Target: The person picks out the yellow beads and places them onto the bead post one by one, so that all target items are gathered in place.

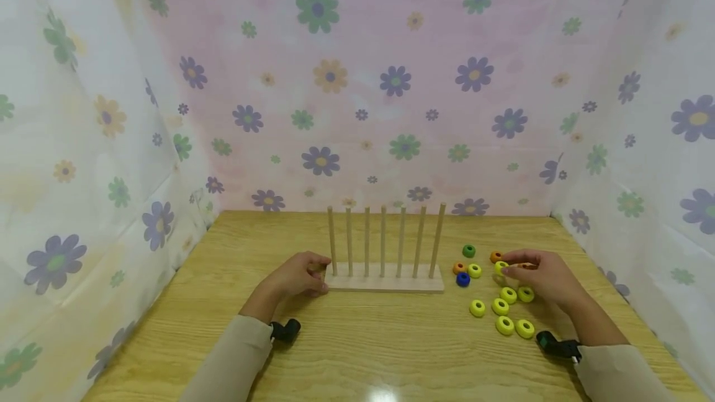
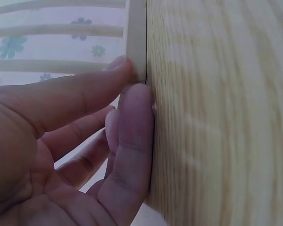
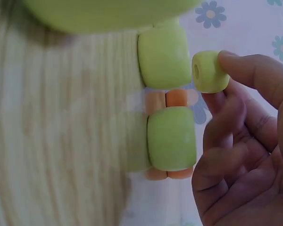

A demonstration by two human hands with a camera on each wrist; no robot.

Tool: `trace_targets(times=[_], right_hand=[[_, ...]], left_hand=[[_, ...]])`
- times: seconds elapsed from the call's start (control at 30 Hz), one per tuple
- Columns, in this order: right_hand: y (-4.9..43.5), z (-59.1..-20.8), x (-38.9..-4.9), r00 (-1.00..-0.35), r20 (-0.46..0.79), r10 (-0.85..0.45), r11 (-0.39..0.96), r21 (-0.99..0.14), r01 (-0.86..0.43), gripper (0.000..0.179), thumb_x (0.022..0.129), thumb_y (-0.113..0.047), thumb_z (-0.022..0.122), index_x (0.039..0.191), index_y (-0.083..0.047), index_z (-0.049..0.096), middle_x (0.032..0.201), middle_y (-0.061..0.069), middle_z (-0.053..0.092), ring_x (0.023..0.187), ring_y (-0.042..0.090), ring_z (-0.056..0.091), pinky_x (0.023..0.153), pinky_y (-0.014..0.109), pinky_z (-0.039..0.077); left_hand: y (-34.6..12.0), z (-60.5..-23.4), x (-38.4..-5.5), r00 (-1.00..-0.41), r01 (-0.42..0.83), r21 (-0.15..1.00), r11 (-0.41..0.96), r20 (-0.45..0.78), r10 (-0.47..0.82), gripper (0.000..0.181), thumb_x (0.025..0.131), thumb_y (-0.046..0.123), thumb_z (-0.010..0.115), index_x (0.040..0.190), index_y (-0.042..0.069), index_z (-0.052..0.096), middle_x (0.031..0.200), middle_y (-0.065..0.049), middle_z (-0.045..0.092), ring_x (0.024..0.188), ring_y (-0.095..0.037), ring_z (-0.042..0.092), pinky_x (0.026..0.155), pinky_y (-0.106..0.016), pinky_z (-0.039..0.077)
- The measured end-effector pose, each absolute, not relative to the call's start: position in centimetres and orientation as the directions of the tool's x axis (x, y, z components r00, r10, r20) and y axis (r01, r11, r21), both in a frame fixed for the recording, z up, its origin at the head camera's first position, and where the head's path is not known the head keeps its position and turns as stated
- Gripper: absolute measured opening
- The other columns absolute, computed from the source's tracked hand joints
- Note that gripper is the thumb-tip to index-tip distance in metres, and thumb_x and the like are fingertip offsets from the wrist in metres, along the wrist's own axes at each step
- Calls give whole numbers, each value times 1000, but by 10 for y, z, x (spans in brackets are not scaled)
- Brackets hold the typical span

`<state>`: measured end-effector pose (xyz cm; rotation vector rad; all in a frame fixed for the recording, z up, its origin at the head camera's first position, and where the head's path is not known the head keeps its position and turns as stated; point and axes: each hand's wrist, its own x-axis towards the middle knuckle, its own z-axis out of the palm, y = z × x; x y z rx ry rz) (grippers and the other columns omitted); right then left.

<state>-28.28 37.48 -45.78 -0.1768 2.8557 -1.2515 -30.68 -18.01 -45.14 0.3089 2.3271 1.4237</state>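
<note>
A wooden peg rack [image 1: 385,285], a flat base carrying a row of several upright pegs, stands mid-table. At its left end my left hand [image 1: 296,275] grips the base, thumb and fingertips at the corner of the board [image 2: 137,37]. To the right of the rack, my right hand [image 1: 547,278] pinches a yellow bead [image 3: 211,80] between thumb and fingertips, raised off the table with its hole showing. An orange bead [image 1: 496,254] lies just beyond those fingertips, and another orange one is partly hidden behind the hand.
Several yellow beads [image 1: 505,330] lie in front of and below the right hand. Between rack and hand are a green bead [image 1: 468,255], a blue bead [image 1: 462,283], an orange bead [image 1: 458,272] and a yellow one. Flowered cloth [image 1: 357,79] encloses the table's back and sides.
</note>
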Motion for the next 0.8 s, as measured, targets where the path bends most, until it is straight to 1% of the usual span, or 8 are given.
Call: trace_targets(times=[0.07,0.13,0.2,0.3,0.47,0.63,0.73,0.8], right_hand=[[373,-456,-283,-993,30,-111,661,-745,-96,49,96,-49,72,130,-14,70,135,16,66,108,23,69,76,29,59],[371,-453,-282,-992,49,-120,658,-744,-116,49,96,-48,73,129,-13,70,135,17,66,104,22,71,74,31,60],[369,-451,-283,-989,75,-130,660,-737,-143,47,95,-48,73,128,-14,71,132,16,67,100,21,73,72,33,61],[364,-447,-283,-981,124,-149,683,-704,-193,42,96,-47,73,125,-16,73,128,14,69,96,12,72,70,31,61],[354,-438,-283,-974,154,-164,691,-687,-225,40,94,-45,76,122,-15,74,122,13,72,94,6,71,71,30,61],[347,-429,-283,-970,185,-155,724,-647,-239,40,94,-47,75,121,-18,74,119,8,74,99,15,72,73,28,60],[341,-421,-283,-971,187,-149,721,-651,-236,41,94,-50,74,123,-20,73,117,8,75,102,22,72,74,32,59],[338,-416,-283,-973,184,-136,711,-666,-226,43,94,-51,73,124,-20,73,115,8,76,101,21,72,74,35,58]], left_hand=[[-181,-452,-308,-896,-22,892,452,-218,386,69,87,0,81,150,5,54,89,-13,64,74,-18,65,75,-34,63],[-182,-452,-309,-897,-30,896,442,-219,384,69,86,1,82,149,5,55,109,-17,69,80,-20,68,76,-35,63],[-182,-452,-309,-900,-42,900,433,-222,375,69,85,1,83,148,6,57,130,-20,65,90,-20,68,77,-36,63],[-183,-453,-310,-903,-65,909,411,-229,364,69,84,1,84,147,6,58,145,-19,55,102,-22,65,78,-36,63],[-185,-455,-312,-900,-78,916,393,-235,367,69,84,0,84,148,6,57,136,-18,57,105,-24,63,77,-36,63],[-183,-456,-314,-895,-57,919,389,-220,387,69,85,-1,83,148,4,56,127,-17,58,98,-22,64,75,-36,63],[-183,-456,-314,-893,-65,923,380,-224,391,68,86,-2,81,148,3,55,119,-15,58,94,-22,66,73,-35,62],[-184,-456,-313,-891,-70,924,376,-227,393,68,86,-4,80,149,2,54,115,-14,58,91,-22,67,72,-34,62]])
